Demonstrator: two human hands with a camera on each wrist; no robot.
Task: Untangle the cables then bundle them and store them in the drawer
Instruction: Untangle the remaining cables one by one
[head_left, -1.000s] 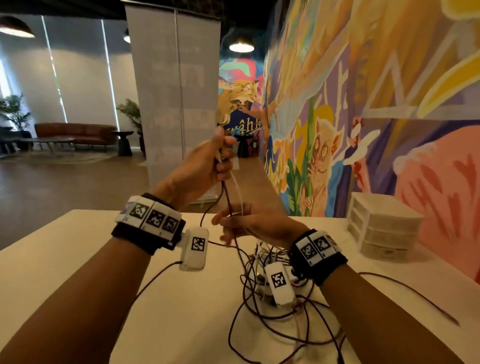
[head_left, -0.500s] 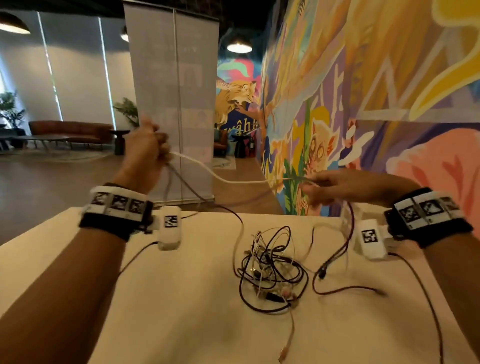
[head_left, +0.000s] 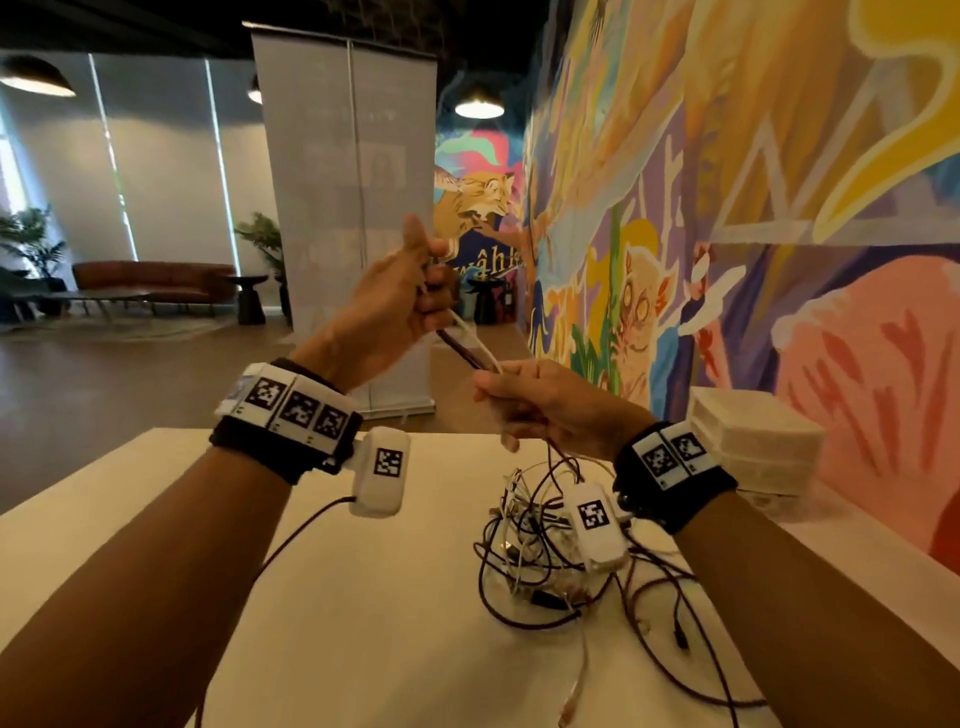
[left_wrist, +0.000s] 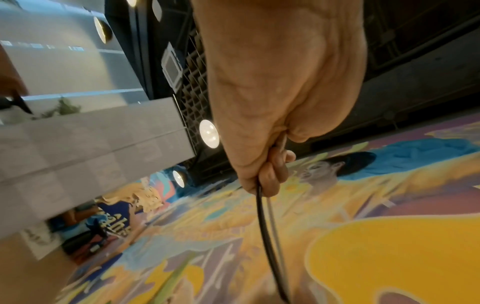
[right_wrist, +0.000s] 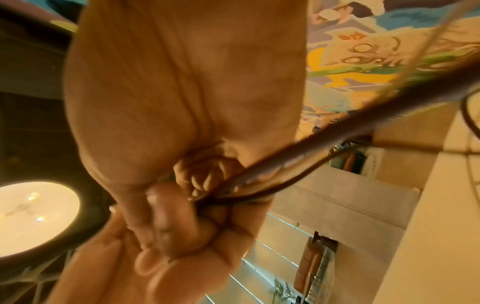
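Note:
Both hands are raised above the table with a white cable (head_left: 475, 340) and a dark cable (head_left: 460, 349) stretched short between them. My left hand (head_left: 410, 301) grips both strands in a fist; the left wrist view shows the dark cable (left_wrist: 265, 226) and the white one leaving the curled fingers. My right hand (head_left: 540, 405) grips the same cables lower down, fingers curled round them (right_wrist: 233, 185). Below it a tangle of dark and white cables (head_left: 540, 540) lies on the white table (head_left: 363, 623). The white drawer unit (head_left: 753, 447) stands at the right by the wall.
Loose dark cable ends (head_left: 680, 623) trail over the table toward the near right. A painted mural wall (head_left: 779, 208) runs along the right side. A grey banner stand (head_left: 353, 208) is beyond the table's far edge.
The hands have come back together from being spread wide apart; the span of cable between them is now short. The right hand moved left and down over the tangle.

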